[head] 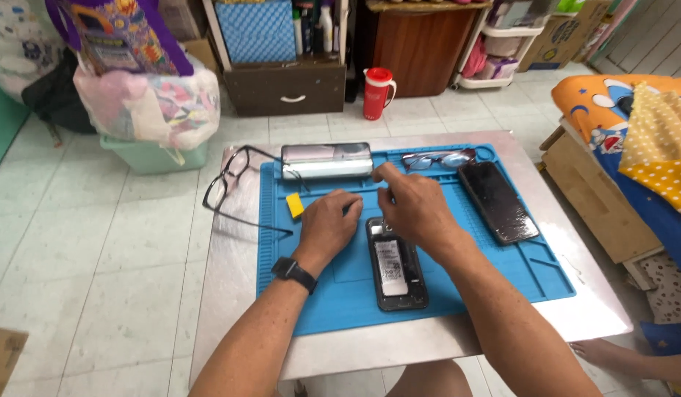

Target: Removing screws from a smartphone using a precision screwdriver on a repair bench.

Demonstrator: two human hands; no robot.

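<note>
An opened black phone [398, 270] lies on the blue work mat [333, 294], its battery and insides showing. My left hand [327, 224], with a black watch on the wrist, rests on the mat just left of the phone's top end, fingers curled. My right hand [412, 207] hovers over the top of the phone with the index finger pointing away; it seems to pinch a thin tool, mostly hidden. A small yellow pick [295, 204] lies left of my left hand.
A black phone screen panel [497, 201] lies at the mat's right. A silver case [326, 159], blue-framed glasses [437, 158] and black-framed glasses [224, 184] sit along the back of the metal table [230, 279]. A red jug [377, 93] stands on the floor.
</note>
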